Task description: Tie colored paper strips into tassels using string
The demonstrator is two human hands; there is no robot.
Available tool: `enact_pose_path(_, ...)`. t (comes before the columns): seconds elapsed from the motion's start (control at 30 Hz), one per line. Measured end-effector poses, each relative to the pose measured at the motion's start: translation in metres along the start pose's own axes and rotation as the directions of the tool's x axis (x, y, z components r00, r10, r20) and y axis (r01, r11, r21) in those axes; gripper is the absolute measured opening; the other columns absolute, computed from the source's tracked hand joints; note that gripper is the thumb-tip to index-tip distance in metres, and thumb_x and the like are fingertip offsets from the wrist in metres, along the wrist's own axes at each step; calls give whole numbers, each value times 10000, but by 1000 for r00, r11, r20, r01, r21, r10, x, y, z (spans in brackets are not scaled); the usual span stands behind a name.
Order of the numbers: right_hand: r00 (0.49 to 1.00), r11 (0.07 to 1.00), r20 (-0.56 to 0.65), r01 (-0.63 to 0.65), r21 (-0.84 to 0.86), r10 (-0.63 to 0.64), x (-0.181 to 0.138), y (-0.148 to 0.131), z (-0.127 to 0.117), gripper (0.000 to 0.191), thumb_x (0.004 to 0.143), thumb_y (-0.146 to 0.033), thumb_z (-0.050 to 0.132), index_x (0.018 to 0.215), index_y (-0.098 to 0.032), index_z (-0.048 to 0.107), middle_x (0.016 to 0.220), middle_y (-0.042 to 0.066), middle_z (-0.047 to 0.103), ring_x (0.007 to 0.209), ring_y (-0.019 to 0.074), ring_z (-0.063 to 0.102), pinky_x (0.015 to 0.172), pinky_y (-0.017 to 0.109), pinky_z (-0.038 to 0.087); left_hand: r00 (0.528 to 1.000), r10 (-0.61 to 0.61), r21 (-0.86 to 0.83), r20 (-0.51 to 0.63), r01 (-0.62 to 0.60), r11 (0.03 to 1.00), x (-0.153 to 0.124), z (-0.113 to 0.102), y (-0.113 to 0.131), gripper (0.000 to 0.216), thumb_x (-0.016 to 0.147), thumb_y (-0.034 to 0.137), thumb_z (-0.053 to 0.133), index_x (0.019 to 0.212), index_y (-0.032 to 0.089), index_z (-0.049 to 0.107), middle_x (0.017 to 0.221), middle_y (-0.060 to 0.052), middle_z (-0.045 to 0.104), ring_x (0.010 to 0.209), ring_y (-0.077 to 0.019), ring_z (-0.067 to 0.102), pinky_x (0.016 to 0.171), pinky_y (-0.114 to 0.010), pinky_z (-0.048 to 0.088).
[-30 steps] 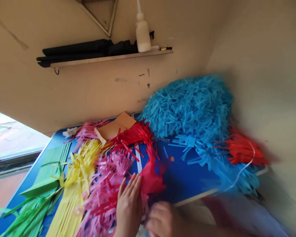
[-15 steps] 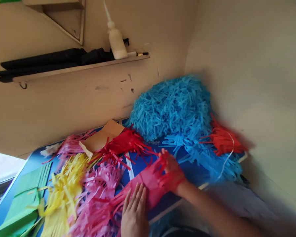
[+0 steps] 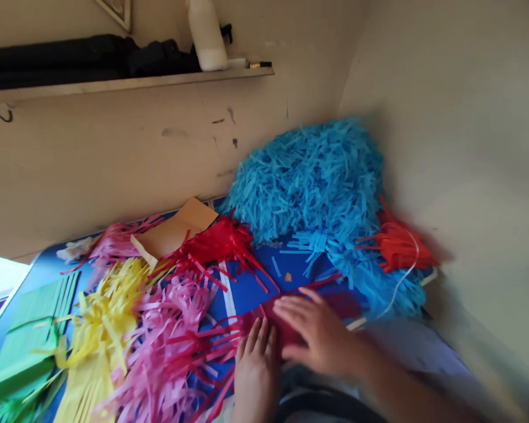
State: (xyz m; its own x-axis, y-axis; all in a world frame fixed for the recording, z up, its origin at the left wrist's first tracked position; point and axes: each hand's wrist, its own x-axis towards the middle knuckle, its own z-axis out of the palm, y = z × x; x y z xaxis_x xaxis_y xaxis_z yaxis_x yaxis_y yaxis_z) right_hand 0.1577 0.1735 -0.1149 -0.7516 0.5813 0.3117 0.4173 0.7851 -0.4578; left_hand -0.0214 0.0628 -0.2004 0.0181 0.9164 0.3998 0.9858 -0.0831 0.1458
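Observation:
A dark pink piece of fringed tissue paper (image 3: pixel 253 322) lies spread on the blue table (image 3: pixel 251 286), its cut strips trailing left and right. My left hand (image 3: pixel 258 364) rests flat on its near edge, fingers outstretched. Over the sheet's right half, my right hand (image 3: pixel 315 335) is slightly blurred, its fingers spread and nothing gripped. Left of my hands lie loose pink fringes (image 3: pixel 171 341). Behind them sits a red fringed bundle (image 3: pixel 218 241).
A large blue fringed paper mass (image 3: pixel 308 176) stands in the corner, with orange-red fringe (image 3: pixel 401 244) on its right. Yellow fringe (image 3: pixel 108 299), green paper (image 3: pixel 35 329) and brown cardboard (image 3: pixel 176 232) lie leftward. Above, a wall shelf (image 3: pixel 127 85) carries a white bottle (image 3: pixel 207 35).
My right hand has let go of the strips and moved down onto the sheet, whose right fringe now lies flatter. My view has tilted slightly downward.

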Motion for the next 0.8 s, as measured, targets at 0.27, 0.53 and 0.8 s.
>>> enact_pose_path(0.27,980,969,182,-117,216,78,-5,30,46,199,841,-63,562,925,-216,656,913,4,746,873,156,664,843,323,374,999,-26,-267,33,34,963,0,-28,-30,222,907,191,515,1022,281,683,976,33,782,994,-220,696,1000,-442,343)
enact_pose_path(0.53,952,953,29,-304,-4,304,8,15,62,103,840,-146,613,775,-214,654,738,-10,686,791,171,585,787,319,296,957,-282,-237,72,291,927,2,-29,-48,259,949,402,496,919,221,680,775,-1,757,698,-185,687,774,-359,410)
enact_pose_path(0.8,949,937,-48,-315,-154,311,12,14,74,188,811,-211,668,633,-193,608,667,1,638,723,158,524,740,329,255,941,-329,-57,77,333,941,14,-24,-41,280,954,353,478,847,217,699,661,-1,723,634,-189,673,758,-363,363)
